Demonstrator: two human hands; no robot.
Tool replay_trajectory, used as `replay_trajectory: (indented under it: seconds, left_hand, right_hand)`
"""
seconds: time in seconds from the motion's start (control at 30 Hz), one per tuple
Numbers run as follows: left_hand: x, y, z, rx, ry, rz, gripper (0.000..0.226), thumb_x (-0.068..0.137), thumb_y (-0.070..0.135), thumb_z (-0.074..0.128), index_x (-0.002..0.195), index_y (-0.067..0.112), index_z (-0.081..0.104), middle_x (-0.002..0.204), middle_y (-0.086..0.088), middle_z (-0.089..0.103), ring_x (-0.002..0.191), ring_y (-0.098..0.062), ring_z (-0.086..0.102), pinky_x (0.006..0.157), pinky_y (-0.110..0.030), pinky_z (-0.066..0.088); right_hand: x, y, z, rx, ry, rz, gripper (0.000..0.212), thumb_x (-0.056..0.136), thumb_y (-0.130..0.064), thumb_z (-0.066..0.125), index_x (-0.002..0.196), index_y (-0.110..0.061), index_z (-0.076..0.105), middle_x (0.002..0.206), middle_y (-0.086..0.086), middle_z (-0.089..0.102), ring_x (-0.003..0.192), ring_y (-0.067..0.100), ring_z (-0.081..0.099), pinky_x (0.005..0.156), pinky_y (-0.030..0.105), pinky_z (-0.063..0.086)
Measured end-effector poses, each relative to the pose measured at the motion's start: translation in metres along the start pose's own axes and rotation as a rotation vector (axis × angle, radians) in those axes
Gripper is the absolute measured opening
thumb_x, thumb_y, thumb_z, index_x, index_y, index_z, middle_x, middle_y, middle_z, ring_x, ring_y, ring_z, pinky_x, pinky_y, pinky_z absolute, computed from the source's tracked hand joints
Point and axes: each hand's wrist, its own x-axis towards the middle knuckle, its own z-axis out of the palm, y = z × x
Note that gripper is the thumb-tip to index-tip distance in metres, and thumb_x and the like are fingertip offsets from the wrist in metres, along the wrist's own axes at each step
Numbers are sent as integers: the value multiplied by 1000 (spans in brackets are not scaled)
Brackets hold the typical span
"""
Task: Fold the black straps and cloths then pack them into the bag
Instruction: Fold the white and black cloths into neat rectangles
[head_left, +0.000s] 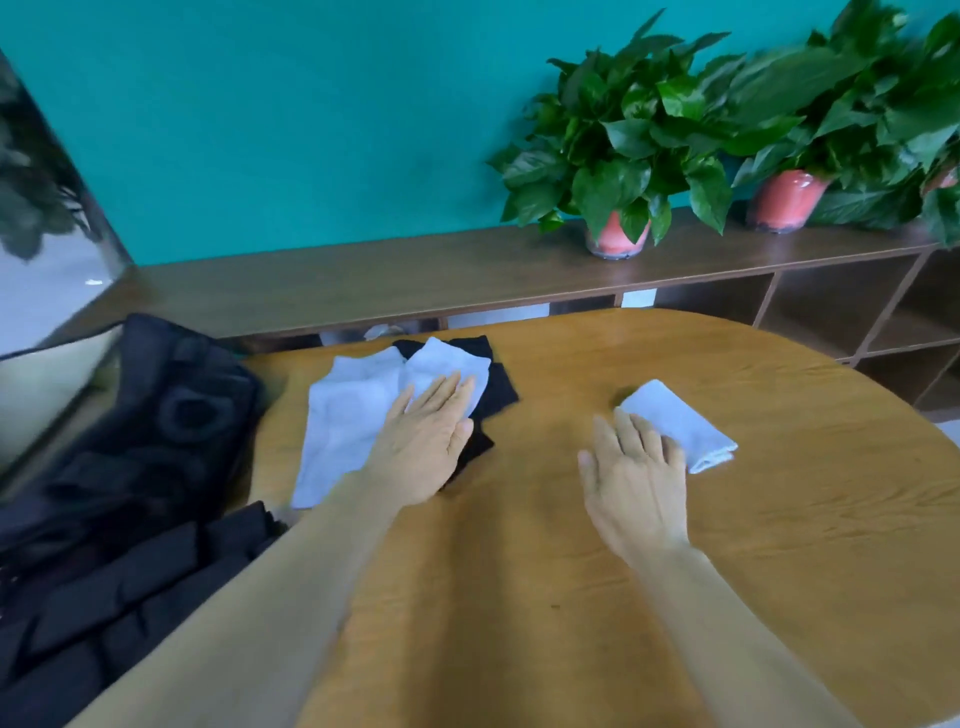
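Note:
My left hand (421, 441) lies flat with straight fingers on a pile of cloths at the table's far left. The pile holds a long white cloth (343, 421), a second white cloth (447, 366) and a black cloth (501, 389) under them. My right hand (631, 473) rests flat on the table, its fingertips touching a small folded white cloth (675, 423). A black bag (171, 415) stands open off the table's left edge, with black straps (130, 582) in front of it.
The wooden table (727, 545) has a rounded far edge. Behind it runs a low brown shelf unit (415, 280) with potted plants (618, 156) in red pots along a teal wall. A shiny grey surface (47, 291) stands at the far left.

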Motion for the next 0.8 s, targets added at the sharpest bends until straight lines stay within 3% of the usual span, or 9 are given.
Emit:
replay_trajectory:
  seconds: [0.2,0.33,0.53,0.6,0.67,0.7,0.8]
  left_hand:
    - [-80,-73,-28,136,-40,-305,53,106,29,16,155,16,3,163,2,2,149,-11,0,118,-36,-6]
    - [-101,-108,-42,137,-85,-371,53,106,26,16,155,14,3,163,0,3,150,-13,2,119,-38,-6]
    - [-114,-124,-39,129,-154,-281,46,103,16,26,149,13,20,145,-1,42,138,-13,33,119,-41,-2]
    - [-107,-118,-35,151,-218,-254,46,101,13,31,147,12,23,136,2,49,127,-14,45,119,-40,-1]
    - [-99,-118,-26,134,-246,-253,41,98,14,35,139,15,34,125,3,55,119,-15,49,117,-36,3]
    - [-96,-118,-22,113,-248,-268,38,97,14,36,135,17,38,121,3,58,118,-16,49,116,-35,6]
    - [-92,-117,-16,95,-270,-285,30,95,14,36,124,18,42,107,4,61,113,-17,52,117,-37,4]
  right_hand:
    - [-12,-105,0,121,18,-386,37,80,-34,63,109,-12,69,109,7,69,106,28,62,84,42,50]
    - [-12,-165,9,125,-34,-588,37,70,-33,78,100,-14,69,95,2,69,97,25,63,81,38,51]
    - [-11,-211,23,94,-175,-401,31,50,-20,87,73,-15,66,68,-2,61,65,20,60,61,28,46]
    - [-10,-214,21,105,-119,-410,46,32,-6,87,51,-21,48,45,-6,35,42,18,41,48,22,30]
    - [-6,-213,18,147,-58,-423,61,23,5,76,50,-22,28,47,-10,1,38,17,18,46,21,19]
    - [-3,-213,19,159,7,-427,58,25,8,68,50,-21,24,51,-11,-4,39,16,14,45,21,17]
    - [10,-209,10,184,129,-409,48,28,9,54,51,-20,23,45,-7,10,41,15,13,46,17,8]
